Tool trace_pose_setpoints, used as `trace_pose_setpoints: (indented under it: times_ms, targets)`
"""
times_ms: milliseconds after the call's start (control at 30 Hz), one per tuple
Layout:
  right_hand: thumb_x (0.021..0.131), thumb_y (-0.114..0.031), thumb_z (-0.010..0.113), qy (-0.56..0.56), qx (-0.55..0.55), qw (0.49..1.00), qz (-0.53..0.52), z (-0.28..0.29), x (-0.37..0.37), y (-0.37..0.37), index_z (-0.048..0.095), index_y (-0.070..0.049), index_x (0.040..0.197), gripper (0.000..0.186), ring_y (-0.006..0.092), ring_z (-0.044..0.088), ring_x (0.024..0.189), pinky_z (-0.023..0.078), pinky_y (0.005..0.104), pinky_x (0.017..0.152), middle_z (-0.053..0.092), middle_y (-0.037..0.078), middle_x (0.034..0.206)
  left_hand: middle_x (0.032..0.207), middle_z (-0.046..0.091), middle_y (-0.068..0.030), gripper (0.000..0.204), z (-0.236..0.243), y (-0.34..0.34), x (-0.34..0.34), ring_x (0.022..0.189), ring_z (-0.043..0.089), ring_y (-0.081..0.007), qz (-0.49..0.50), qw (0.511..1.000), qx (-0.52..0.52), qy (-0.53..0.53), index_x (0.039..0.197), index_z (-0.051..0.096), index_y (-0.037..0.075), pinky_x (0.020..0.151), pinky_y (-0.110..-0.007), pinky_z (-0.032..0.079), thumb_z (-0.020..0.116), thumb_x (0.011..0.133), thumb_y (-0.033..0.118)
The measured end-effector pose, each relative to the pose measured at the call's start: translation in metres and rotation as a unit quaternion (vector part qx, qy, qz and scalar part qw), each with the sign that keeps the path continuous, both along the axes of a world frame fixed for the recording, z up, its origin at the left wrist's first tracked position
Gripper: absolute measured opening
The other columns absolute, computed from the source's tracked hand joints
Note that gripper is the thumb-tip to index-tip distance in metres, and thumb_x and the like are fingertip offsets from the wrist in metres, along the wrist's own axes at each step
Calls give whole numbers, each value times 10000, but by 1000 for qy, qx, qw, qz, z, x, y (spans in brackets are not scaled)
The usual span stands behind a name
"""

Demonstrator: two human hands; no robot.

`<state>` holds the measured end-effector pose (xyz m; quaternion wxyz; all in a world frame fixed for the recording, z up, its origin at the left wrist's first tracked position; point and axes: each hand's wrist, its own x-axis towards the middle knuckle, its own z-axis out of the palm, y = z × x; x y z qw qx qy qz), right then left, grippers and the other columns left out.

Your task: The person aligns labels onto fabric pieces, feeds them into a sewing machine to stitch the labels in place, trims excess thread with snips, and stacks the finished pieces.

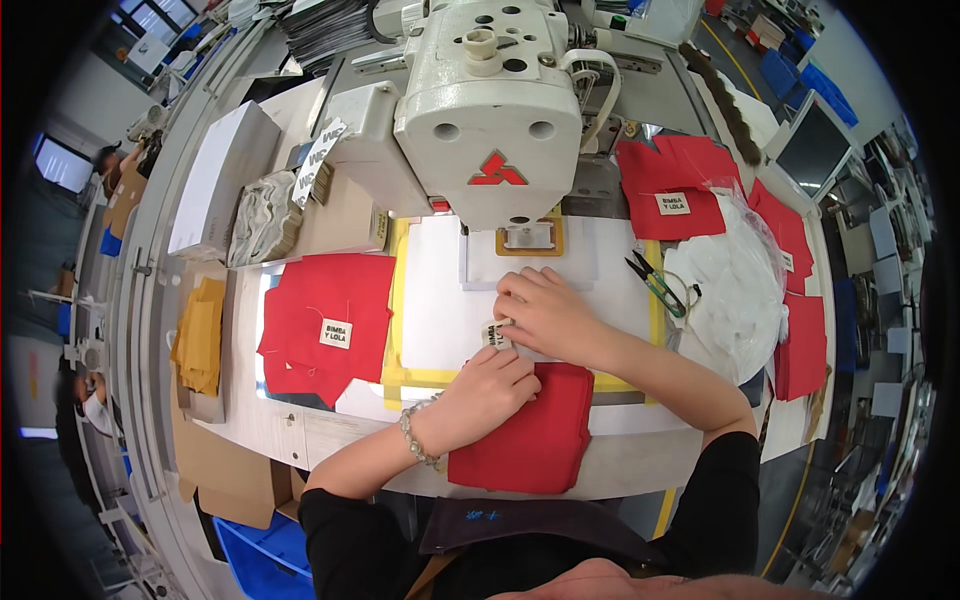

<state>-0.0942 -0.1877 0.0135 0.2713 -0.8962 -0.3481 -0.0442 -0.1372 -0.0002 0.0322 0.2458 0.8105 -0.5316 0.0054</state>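
Observation:
A small cream fabric label (493,335) with dark print is pinched between my hands, just in front of the sewing machine. My left hand (478,398), a beaded bracelet on its wrist, holds the label's near edge and rests over a stack of red cloth pieces (530,440). My right hand (550,315) has its fingers curled at the label's right side, over the white work plate (432,300) edged in yellow tape. Beyond my right fingers sits a yellow-framed clamp (528,238) under the white machine head (490,130).
Red pieces with a cream label (325,320) lie at left; more red pieces (680,205) lie at right beside a white plastic bag (725,290). Dark thread snips (655,284) rest right of the plate. Boxes (225,180) and yellow pieces (203,335) line the left side.

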Motion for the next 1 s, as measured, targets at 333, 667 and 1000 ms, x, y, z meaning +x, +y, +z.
trace_pose_setpoints:
  times_ms: [333,667,1000]
  targets:
    - [792,-189,726,5,49,998,-47,10,-14,-16,628,-112,998,241,220,539,920,406,357,801,559,28,968,849,513,-27,91,-3,-1,-11,798,522,-181,21,991,78,-105,898,586,94,716,-305,375,590,812,125]
    - [897,-237,660,157,362,917,-55,4,-76,-82,388,-62,1410,606,142,601,641,449,266,573,682,75,873,941,567,-3,245,24,11,-20,795,527,-128,78,960,-16,-269,1014,629,107,688,-272,339,591,777,155]
    - [751,-8,780,-267,221,929,-128,-19,-116,-69,323,-234,1476,886,297,685,881,581,341,649,411,310,1415,885,523,-7,132,34,-65,47,811,516,-145,73,955,-74,-277,930,583,119,730,-297,356,608,803,146]
